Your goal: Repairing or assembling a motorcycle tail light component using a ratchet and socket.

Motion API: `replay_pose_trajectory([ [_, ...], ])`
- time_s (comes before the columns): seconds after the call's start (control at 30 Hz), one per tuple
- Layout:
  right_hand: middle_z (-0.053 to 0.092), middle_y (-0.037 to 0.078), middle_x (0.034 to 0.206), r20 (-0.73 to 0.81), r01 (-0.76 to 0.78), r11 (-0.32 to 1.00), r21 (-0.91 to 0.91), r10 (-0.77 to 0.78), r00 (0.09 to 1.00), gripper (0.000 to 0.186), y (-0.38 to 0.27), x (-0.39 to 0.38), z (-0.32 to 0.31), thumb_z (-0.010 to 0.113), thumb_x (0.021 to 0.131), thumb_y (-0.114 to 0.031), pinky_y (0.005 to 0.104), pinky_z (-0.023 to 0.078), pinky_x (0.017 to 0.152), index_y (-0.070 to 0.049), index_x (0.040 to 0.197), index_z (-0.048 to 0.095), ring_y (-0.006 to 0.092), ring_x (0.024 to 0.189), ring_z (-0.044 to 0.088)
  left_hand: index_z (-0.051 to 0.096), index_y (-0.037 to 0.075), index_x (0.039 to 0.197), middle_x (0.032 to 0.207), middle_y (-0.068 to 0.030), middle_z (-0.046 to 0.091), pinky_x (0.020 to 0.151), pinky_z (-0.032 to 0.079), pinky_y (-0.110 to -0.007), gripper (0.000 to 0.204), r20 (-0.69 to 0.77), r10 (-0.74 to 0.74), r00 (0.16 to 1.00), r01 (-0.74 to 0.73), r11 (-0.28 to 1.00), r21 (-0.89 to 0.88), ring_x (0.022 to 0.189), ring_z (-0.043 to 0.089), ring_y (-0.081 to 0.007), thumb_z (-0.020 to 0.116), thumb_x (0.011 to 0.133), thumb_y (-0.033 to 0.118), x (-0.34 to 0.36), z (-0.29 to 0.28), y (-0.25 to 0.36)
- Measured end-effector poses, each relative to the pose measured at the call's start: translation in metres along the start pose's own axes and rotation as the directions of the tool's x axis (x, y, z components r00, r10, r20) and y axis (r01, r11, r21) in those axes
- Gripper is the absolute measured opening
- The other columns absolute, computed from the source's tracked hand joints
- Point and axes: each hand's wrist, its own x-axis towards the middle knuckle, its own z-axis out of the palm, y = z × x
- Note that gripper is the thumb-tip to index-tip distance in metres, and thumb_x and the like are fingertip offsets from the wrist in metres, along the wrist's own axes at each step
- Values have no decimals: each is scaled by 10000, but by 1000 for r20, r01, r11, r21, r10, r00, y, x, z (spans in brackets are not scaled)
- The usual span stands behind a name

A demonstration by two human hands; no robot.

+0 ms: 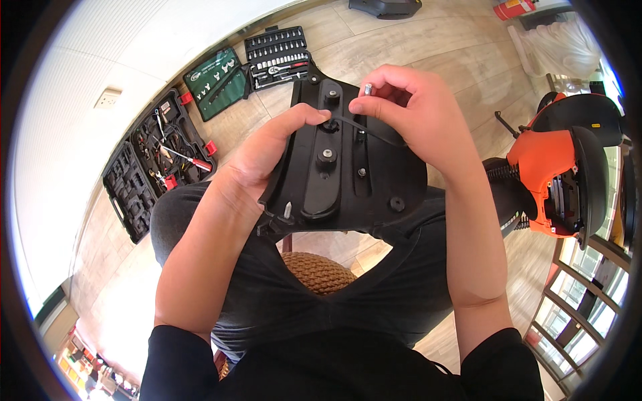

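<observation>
Both forearms reach forward — left hand (267, 154) gripping, thumb extended — right hand (414, 110) fingers pinched.

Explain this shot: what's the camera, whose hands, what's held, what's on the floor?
One picture, from a fisheye camera worn on a person's head, looking down; that is why edges bend. No robot: bare hands of a seated person. The left hand steadies a black plate resting on the lap. The right hand pinches a small bolt and a thin black key over it. On the wooden floor lie an open tool case, a socket set and a green wrench pouch. An orange machine stands at right.
</observation>
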Motion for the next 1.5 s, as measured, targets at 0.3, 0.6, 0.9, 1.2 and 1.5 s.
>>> replay_pose_trajectory([
  [0.3, 610, 40, 678, -75, -36, 990, -139, 25, 997, 266, 1, -3, 3, 837, 854, -216, 300, 438, 615, -21, 879, 658, 119, 638, 521, 641, -11, 1147, 982, -124, 746, 740, 644, -346, 356, 80, -11, 997, 11, 1000, -5, 774, 746, -204, 654, 957, 290, 3, -6, 2],
  [0.6, 720, 59, 846, 8, 20, 995, 95, -20, 1000, 181, -1, -3, 5, 650, 991, -102, 300, 511, 731, -76, 1169, 665, 143, 760, 639, 681, 16, 1157, 962, -112, 757, 694, 615, -317, 420, 28, 54, 998, -55, 998, 37, 727, 727, -201, 695, 917, 361, 1, 0, -1],
  [0.9, 724, 80, 960, 45, 1, 995, 99, -5, 999, 139, -2, -1, -3, 586, 1021, -57, 309, 534, 833, -15, 1124, 668, 163, 890, 682, 685, 8, 1142, 963, -116, 759, 706, 622, -313, 413, 9, 10, 1000, -11, 999, 53, 734, 733, -201, 679, 932, 364, 0, 0, 2],
  [1.2, 598, 8, 805, -24, -57, 997, -58, 55, 998, 195, -4, -8, -6, 738, 946, -149, 277, 447, 671, -21, 975, 593, 99, 720, 521, 685, 31, 1079, 933, -122, 758, 681, 646, -373, 326, 148, -71, 986, 91, 987, -130, 727, 747, -240, 686, 924, 318, 12, -2, -11],
  [1.5, 616, 67, 802, 87, -77, 938, -338, 113, 990, 110, -22, -17, -19, 668, 951, -60, 314, 451, 654, -24, 1047, 626, 170, 692, 556, 689, 39, 1105, 976, -105, 741, 756, 608, -369, 333, 263, -52, 963, 113, 968, -225, 813, 734, -228, 678, 932, 324, 24, 8, -38],
])
